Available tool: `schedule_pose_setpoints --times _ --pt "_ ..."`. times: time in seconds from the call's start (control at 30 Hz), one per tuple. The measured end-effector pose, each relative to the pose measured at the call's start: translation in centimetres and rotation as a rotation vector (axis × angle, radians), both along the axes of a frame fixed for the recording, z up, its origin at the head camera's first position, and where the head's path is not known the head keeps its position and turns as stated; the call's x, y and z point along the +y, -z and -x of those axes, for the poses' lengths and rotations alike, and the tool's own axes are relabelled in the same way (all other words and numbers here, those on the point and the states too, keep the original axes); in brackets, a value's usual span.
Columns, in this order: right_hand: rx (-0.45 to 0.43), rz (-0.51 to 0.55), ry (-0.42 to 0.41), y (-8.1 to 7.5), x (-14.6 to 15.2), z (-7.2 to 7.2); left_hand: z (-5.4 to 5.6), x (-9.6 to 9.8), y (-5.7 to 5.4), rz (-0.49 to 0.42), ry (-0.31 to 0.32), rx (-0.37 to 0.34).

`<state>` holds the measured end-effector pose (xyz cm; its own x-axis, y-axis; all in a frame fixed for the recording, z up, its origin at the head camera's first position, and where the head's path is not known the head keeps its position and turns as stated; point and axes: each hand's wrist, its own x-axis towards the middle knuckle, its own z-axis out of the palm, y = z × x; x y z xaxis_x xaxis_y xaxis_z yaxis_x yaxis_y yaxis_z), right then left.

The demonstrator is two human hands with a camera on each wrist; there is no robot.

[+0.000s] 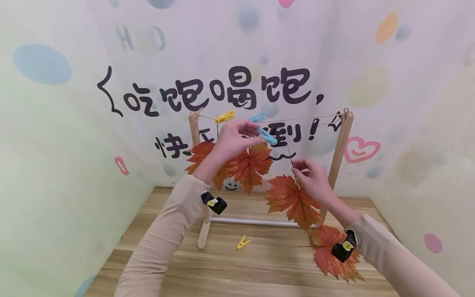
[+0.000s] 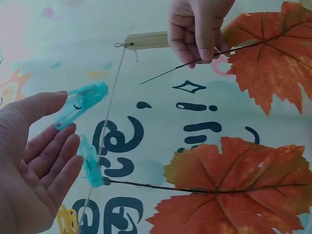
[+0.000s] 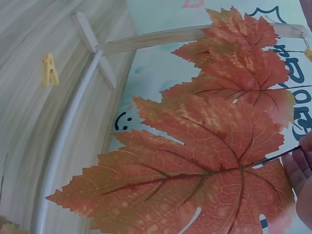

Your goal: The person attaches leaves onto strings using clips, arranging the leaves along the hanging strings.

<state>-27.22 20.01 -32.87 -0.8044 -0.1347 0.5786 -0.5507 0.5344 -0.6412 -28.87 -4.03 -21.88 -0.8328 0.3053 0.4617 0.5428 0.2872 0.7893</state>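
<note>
My left hand [image 1: 235, 142] pinches a light blue clothespin [image 1: 268, 136] just below a thin string [image 1: 308, 119]. Seen from the left wrist, that clothespin [image 2: 80, 105] lies between thumb and fingers, beside the string. My right hand [image 1: 315, 181] pinches the dark stem of an orange-red maple leaf [image 1: 293, 201]; the stem's tip points up toward the string, and the leaf [image 3: 209, 165] fills much of the right wrist view. Another blue clothespin [image 2: 91, 163] on the string holds the stem of a hanging leaf [image 1: 249, 166]. Farther left, a yellow clothespin [image 1: 224, 117] grips the string above another leaf [image 1: 200, 154].
The string runs between two wooden posts [image 1: 339, 150], joined low down by a white rod [image 1: 256, 222]. On the wood-grain table [image 1: 274, 268] lie a yellow clothespin [image 1: 243, 242] and a loose maple leaf [image 1: 330, 251], partly behind my right wrist. A printed curtain hangs behind.
</note>
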Motion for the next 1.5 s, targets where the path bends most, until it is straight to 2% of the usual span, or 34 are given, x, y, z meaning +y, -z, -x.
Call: schedule_pose_setpoints --times 0.27,0.5,0.7,0.93,1.1,1.5 --pt "0.028 0.059 0.007 -1.0 -1.1 0.8 0.9 0.3 -2.4 -0.074 -0.019 0.038" --pt "0.038 0.113 0.006 -1.5 -1.6 1.3 1.3 0.9 -3.8 -0.082 -0.044 0.045" --pt "0.034 0.11 0.022 -2.4 -2.0 1.9 1.7 1.3 -4.8 -0.075 -0.083 0.047" --pt "0.038 0.109 0.029 -3.7 -2.5 2.7 2.6 2.0 -5.0 -0.048 -0.063 0.051" --pt "0.021 0.109 0.031 -4.7 -2.9 3.3 2.7 2.3 -4.9 -0.009 -0.086 0.044" --pt "-0.031 0.139 0.035 -5.2 -3.3 3.6 3.6 2.4 -4.4 0.041 -0.123 0.004"
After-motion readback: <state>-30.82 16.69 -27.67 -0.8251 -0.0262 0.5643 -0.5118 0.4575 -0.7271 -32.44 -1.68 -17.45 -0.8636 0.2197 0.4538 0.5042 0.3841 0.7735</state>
